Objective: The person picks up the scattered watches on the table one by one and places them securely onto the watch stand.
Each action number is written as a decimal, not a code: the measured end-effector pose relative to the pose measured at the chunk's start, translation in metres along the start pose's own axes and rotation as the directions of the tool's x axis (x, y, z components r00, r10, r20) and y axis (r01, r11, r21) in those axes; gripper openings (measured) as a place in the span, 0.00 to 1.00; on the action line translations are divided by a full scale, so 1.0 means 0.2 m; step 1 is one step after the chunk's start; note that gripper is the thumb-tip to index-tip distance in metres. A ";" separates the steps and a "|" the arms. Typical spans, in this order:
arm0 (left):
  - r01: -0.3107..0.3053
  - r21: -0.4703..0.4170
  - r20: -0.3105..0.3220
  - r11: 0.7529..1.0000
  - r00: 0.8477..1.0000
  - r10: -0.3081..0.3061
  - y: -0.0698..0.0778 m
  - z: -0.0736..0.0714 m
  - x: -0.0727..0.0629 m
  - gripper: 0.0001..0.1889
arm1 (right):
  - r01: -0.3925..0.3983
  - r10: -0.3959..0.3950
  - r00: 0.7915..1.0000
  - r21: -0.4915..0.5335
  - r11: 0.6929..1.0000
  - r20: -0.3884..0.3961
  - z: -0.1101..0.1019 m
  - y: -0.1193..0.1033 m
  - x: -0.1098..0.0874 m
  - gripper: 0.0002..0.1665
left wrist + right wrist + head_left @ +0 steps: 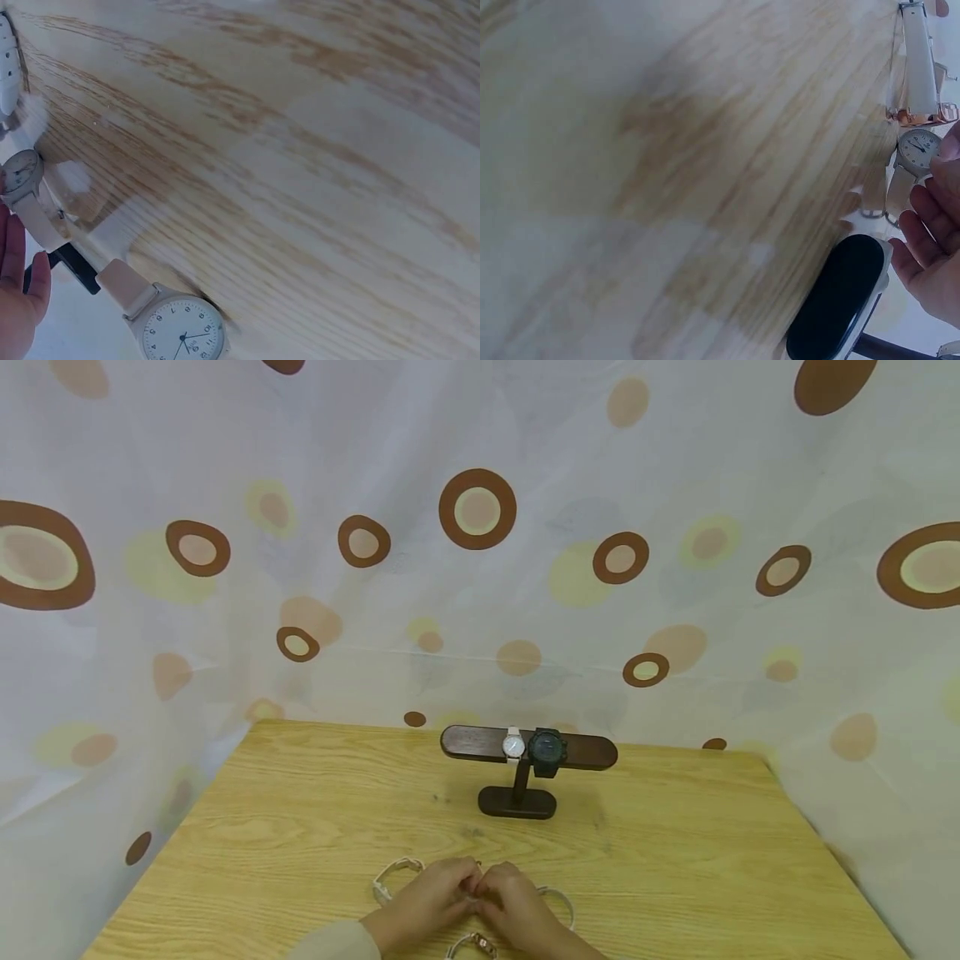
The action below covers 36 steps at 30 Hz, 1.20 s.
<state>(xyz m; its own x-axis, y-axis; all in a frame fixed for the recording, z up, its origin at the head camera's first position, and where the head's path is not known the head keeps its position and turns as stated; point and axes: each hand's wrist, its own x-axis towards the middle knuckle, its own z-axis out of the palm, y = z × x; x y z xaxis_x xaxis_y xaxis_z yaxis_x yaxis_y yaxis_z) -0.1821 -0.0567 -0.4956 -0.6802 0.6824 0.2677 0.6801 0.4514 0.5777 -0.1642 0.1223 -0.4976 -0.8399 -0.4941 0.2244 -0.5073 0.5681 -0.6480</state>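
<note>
In the head view my left hand (435, 893) and right hand (521, 906) meet low over the table, fingers curled toward each other. Between them is a small wristwatch (919, 148) with a round pale dial and light strap. My right hand (937, 244) pinches it at the dial. From the left wrist view, fingers of my left hand (15, 300) hold the same watch (22, 171) at the frame's edge, where their tips are partly cut off. Beside the left hand lies another watch (184, 334) with a white numbered dial and pale pink strap.
A dark wooden watch stand (517, 802) stands farther back, bearing a white watch (513, 746) and a black watch (547, 748). A pale band (562, 902) lies right of my hands. Nearer is a rose-gold watch (483, 943). A black oblong face (836, 300) fills the right wrist view's bottom.
</note>
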 end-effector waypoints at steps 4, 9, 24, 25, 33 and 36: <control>-0.005 0.082 -0.084 0.997 0.996 0.012 -0.02 0.01 0.00 0.14 | -0.003 0.002 1.000 -0.011 1.000 -0.021 0.00 0.01 0.00 0.05; 0.023 0.108 -0.180 0.994 0.984 -0.003 -0.03 0.01 -0.01 0.27 | -0.080 0.086 0.995 0.139 0.987 -0.043 -0.04 0.00 0.02 0.06; 0.141 0.040 -0.284 0.989 0.951 -0.124 0.02 0.08 0.04 0.35 | -0.424 0.544 0.839 0.648 0.632 0.018 -0.10 -0.05 0.03 0.16; 0.140 0.046 -0.290 0.989 0.949 -0.121 0.03 0.08 0.05 0.34 | -0.428 0.548 0.836 0.662 0.616 0.030 -0.10 -0.04 0.03 0.16; 0.114 0.079 -0.303 0.990 0.949 -0.085 0.04 0.06 0.08 0.26 | -0.440 0.541 0.837 0.690 0.574 0.083 -0.12 0.00 0.01 0.17; 0.099 0.084 -0.288 0.992 0.955 -0.071 0.04 0.05 0.09 0.25 | -0.437 0.530 0.845 0.674 0.596 0.079 -0.13 0.00 0.00 0.18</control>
<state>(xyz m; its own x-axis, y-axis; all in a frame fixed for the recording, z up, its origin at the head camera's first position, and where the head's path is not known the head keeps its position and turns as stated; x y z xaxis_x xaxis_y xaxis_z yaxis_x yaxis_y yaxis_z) -0.1863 -0.0355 -0.4930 -0.7764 0.4545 0.4367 0.6303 0.5635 0.5340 -0.1694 0.1389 -0.4785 -0.9627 -0.1687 -0.2114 0.1945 0.1112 -0.9746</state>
